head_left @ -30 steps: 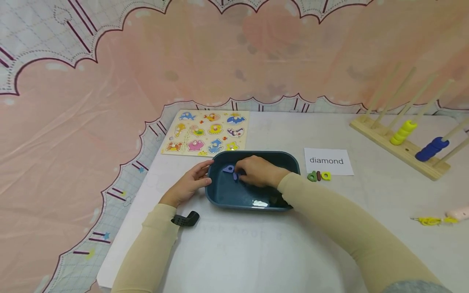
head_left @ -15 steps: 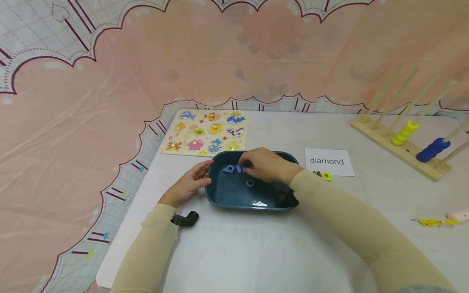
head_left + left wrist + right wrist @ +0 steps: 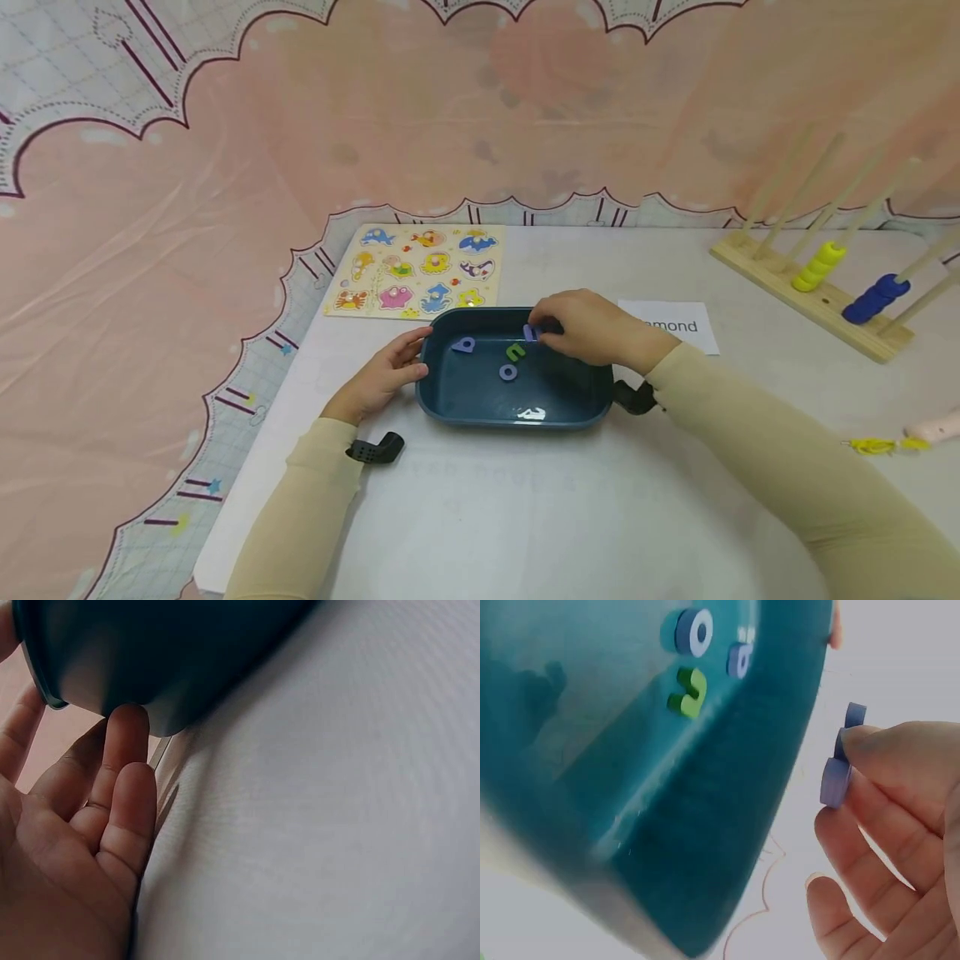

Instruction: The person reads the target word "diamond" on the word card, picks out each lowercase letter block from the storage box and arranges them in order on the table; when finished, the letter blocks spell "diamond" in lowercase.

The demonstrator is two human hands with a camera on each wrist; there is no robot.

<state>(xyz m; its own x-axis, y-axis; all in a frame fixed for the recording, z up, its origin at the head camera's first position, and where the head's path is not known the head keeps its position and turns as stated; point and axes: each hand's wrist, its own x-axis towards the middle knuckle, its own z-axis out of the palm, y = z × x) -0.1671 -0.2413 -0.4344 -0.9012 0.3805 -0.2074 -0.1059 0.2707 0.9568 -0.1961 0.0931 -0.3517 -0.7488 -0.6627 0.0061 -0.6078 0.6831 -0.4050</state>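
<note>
My right hand (image 3: 592, 329) pinches a purple letter (image 3: 835, 782) between thumb and fingers, over the back right of a dark blue tray (image 3: 459, 392). Seen edge-on in the right wrist view, this letter is partly covered by the thumb. Inside the tray lie a green n-shaped letter (image 3: 514, 352), a purple ring-shaped o (image 3: 501, 374) and another purple letter with a hole and a pointed tail (image 3: 459, 345). My left hand (image 3: 375, 379) touches the tray's left end, its relaxed fingertips (image 3: 129, 724) against the outer wall.
A white card (image 3: 697, 325) ending in "mond" is partly covered by my right hand. An animal puzzle board (image 3: 341, 279) lies behind the tray. A wooden peg rack (image 3: 817, 300) with yellow and blue beads stands at right, near a yellow cord (image 3: 873, 447).
My right hand has moved right and slightly back from the tray's middle with the purple letter, uncovering the green letter. The arm now hides the small letters below the card. My left hand stays put.
</note>
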